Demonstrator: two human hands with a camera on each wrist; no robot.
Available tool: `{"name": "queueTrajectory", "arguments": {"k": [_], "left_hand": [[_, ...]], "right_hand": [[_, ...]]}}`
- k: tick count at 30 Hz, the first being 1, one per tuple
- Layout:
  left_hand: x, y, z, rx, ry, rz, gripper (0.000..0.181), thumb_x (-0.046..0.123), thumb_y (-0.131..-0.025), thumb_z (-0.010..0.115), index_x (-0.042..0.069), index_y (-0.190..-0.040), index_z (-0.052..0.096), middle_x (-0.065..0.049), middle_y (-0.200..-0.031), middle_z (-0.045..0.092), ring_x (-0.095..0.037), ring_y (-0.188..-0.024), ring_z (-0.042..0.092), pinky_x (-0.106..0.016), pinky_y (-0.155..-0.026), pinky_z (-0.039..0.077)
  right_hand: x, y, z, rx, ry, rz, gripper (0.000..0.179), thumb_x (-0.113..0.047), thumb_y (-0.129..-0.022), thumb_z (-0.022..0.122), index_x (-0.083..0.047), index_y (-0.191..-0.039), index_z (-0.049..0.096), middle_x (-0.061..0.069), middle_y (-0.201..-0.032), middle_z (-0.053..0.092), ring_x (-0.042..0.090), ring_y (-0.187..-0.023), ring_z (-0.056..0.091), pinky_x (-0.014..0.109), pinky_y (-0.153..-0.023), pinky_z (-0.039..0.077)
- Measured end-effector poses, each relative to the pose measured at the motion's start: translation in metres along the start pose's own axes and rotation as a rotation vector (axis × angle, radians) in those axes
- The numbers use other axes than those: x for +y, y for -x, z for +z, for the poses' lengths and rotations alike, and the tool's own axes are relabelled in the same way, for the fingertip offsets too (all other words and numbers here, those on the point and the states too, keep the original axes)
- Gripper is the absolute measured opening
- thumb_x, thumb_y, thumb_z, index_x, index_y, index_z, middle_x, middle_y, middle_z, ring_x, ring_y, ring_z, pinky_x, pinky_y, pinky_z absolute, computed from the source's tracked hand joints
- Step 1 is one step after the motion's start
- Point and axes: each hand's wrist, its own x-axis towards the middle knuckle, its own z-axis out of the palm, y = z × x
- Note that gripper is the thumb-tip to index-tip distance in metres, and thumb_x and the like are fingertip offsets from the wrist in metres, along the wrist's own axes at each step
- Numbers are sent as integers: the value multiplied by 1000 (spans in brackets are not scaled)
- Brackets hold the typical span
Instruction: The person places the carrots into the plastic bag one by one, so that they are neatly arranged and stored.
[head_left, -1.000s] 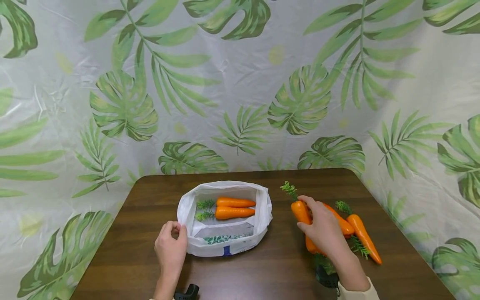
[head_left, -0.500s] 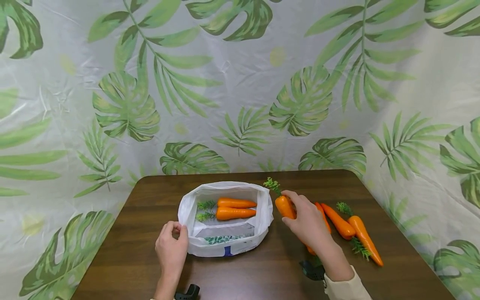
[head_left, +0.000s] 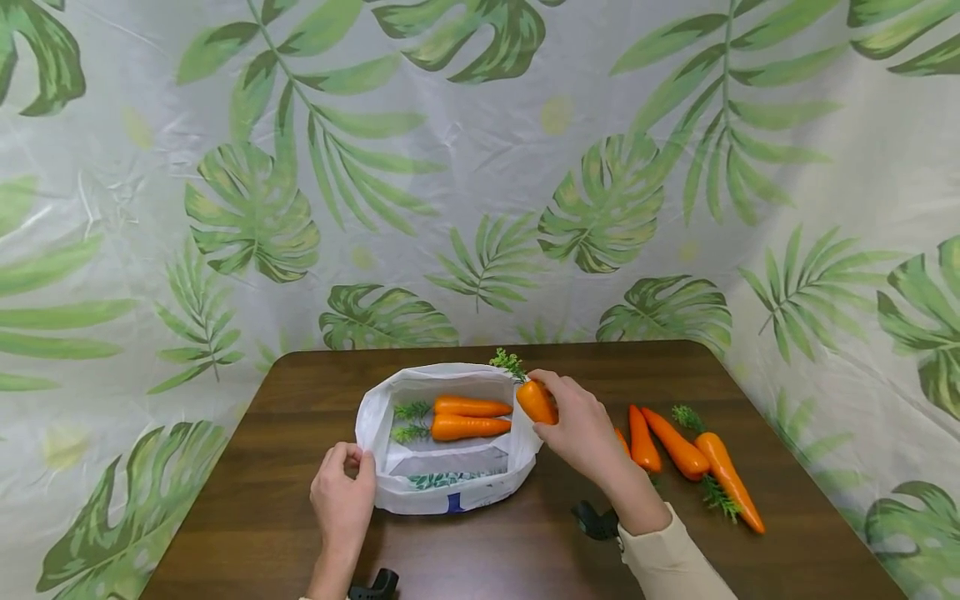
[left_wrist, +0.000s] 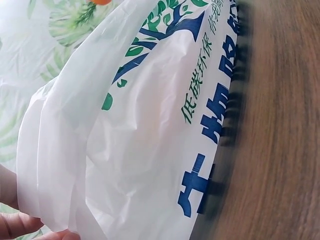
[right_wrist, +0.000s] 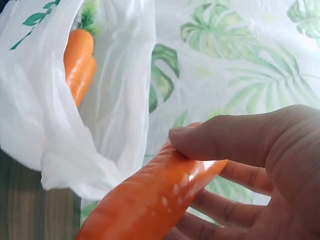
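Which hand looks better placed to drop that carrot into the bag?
The right hand: it already grips the carrot at the bag's right rim. The left hand pinches the bag's left edge.

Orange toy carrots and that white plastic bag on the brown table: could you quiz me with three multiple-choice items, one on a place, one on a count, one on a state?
1. Where is the orange toy carrot that the right hand holds?
A. at the right rim of the white plastic bag
B. flat on the table's far left corner
C. under the bag

2. How many carrots lie inside the bag?
A. none
B. two
C. five

3. What is the left hand doing?
A. lying flat on the table
B. gripping a carrot
C. pinching the bag's edge

Answers:
1 A: the right hand grips the orange toy carrot beside the rim of the white plastic bag.
2 B: two carrots in the bag lie side by side, green tops pointing left.
3 C: the left hand has its fingers curled round the bag's near left edge.
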Motion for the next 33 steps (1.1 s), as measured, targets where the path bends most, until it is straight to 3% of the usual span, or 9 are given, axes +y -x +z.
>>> {"name": "queueTrajectory", "arguments": {"k": [11, 23, 33], "left_hand": [[0, -1, -1, 16, -1, 30, 16, 2, -83, 72, 10, -74, 60, -2, -73, 61, -24, -70, 65, -46, -67, 44], [-3, -1, 1, 7, 0, 22, 17, 3, -82, 73, 10, -74, 59, -3, -74, 61, -25, -70, 65, -47, -67, 44], [-4, 0, 1, 7, -15, 19, 18, 4, -82, 73, 11, -74, 59, -2, -73, 61, -25, -69, 64, -46, -67, 44]], "right_hand": [[-22, -21, 14, -51, -63, -66, 69, -3, -75, 85, -11, -138, 59, 2, -118, 65, 20, -90, 63, 38, -78, 54], [-37, -35, 41, -154, -130, -171, 64, 1, -77, 81, -20, -134, 60, -6, -119, 65, 14, -96, 59, 34, -85, 50], [-57, -49, 60, -219, -189, -285, 61, 1, -79, 81, -17, -133, 59, -2, -118, 65, 15, -97, 60, 31, -84, 52]]}}
